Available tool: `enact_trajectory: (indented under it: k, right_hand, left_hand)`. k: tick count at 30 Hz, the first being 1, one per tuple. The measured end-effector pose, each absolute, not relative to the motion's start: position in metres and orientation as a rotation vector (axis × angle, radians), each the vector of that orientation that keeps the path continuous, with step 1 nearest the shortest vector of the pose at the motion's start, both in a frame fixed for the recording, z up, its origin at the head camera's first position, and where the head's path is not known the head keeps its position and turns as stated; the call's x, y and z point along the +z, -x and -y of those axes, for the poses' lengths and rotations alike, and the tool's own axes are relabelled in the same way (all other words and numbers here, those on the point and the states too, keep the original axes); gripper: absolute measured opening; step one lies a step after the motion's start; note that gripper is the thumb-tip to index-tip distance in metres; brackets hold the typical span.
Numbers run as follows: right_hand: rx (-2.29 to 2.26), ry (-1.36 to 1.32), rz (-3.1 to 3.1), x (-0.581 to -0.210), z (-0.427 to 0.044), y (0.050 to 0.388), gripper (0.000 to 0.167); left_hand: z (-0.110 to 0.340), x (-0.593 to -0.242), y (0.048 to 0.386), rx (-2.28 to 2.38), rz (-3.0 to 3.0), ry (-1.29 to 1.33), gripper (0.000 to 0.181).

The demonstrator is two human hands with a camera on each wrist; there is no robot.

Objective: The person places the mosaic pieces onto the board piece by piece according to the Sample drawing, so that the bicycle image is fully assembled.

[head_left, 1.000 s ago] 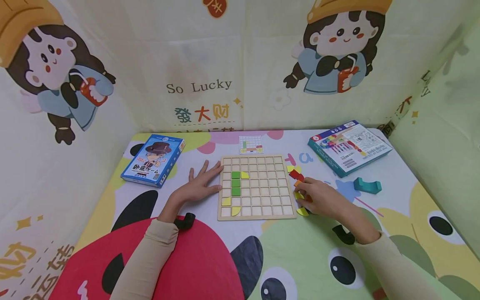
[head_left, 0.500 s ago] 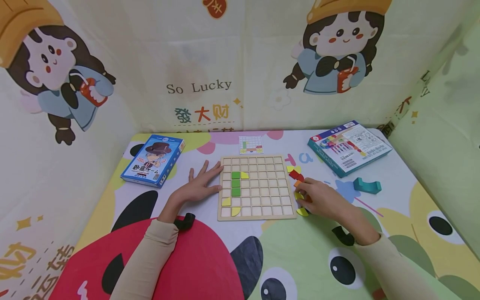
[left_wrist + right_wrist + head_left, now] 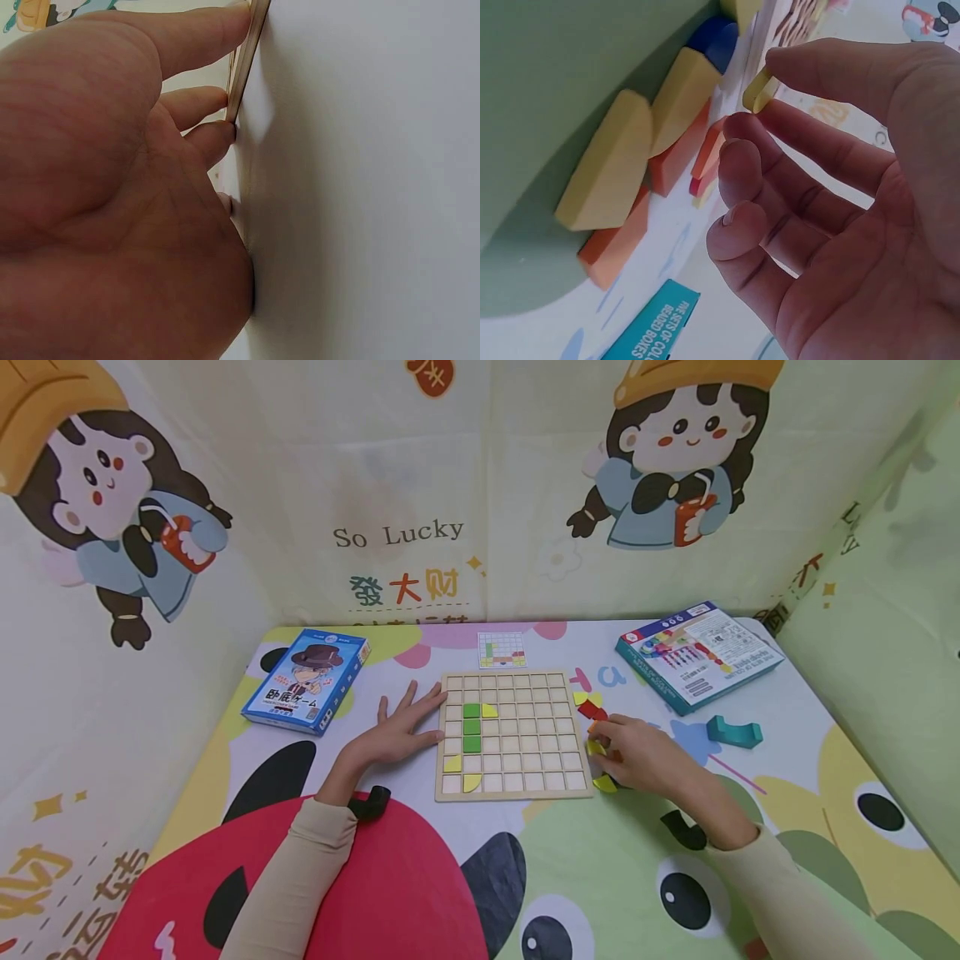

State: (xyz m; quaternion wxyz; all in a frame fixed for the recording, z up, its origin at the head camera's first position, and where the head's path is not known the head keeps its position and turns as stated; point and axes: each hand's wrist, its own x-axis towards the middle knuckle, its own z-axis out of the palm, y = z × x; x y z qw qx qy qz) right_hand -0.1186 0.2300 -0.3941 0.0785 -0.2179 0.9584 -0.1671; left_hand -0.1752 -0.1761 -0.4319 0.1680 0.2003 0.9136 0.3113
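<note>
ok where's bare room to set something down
A wide bare patch of printed tabletop lies in front of the square wooden grid board, between the beige left sleeve and beige right sleeve. A smaller one separates the white paper card from the flat teal-edged box. Crowded: the board's right edge, with the right hand, small yellow pieces and a red piece.

Yellow piece (image 3: 757, 91), green tiles (image 3: 471, 727), gridded board (image 3: 522, 727)
</note>
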Motion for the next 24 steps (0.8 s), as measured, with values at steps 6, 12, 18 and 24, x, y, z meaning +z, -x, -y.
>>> enact_trajectory:
  k: [6, 12, 18, 24]
  right_hand:
    - [-0.534, 0.624, -2.839, -0.391, -0.224, 0.12, 0.026]
    - [-0.546, 0.633, -2.851, -0.39, -0.214, 0.121, 0.025]
    - [-0.615, 0.687, -2.843, -0.394, -0.208, 0.124, 0.026]
    - [-0.688, 0.696, -2.805, -0.399, -0.199, 0.128, 0.029]
  left_hand:
    - [0.176, -0.431, 0.175, 0.897, -2.592, -0.566, 0.079]
    - [0.176, -0.431, 0.174, 0.896, -2.595, -0.567, 0.079]
    - [0.176, -0.431, 0.174, 0.893, -2.596, -0.564, 0.079]
    - [0.176, -0.431, 0.174, 0.891, -2.596, -0.57, 0.079]
